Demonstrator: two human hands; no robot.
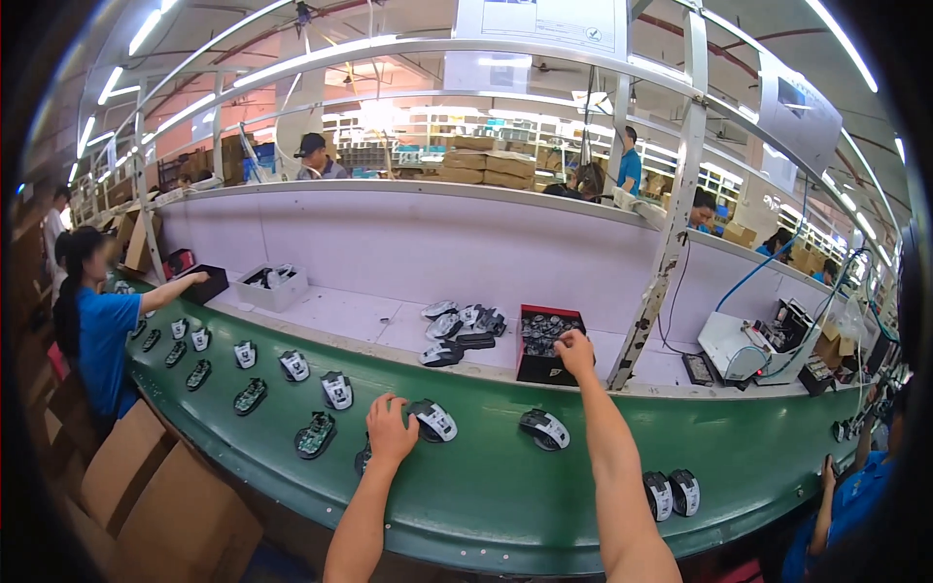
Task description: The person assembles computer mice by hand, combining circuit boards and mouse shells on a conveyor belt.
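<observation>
My left hand [392,429] is over the green belt with its fingers bent and apart. Its thumb side is against a grey-and-black computer mouse [434,421]. Partly hidden under this hand and wrist is another dark piece [362,460]. My right hand [573,350] reaches over the rim of a black box with a red inside edge [551,370], which holds many small dark parts [544,328]. Its fingertips are pinched together at those parts; what is between them is too small to make out. Right of my left hand lies a lone mouse [544,429].
Mouse shells [337,391] and open bases with green circuit boards [316,435] line the belt [486,486] on the left. Two mice [672,494] sit at the right front. Shells are piled on the ledge [465,328]. A metal post [671,233] rises beside my right arm. Co-workers [97,321] sit at both ends.
</observation>
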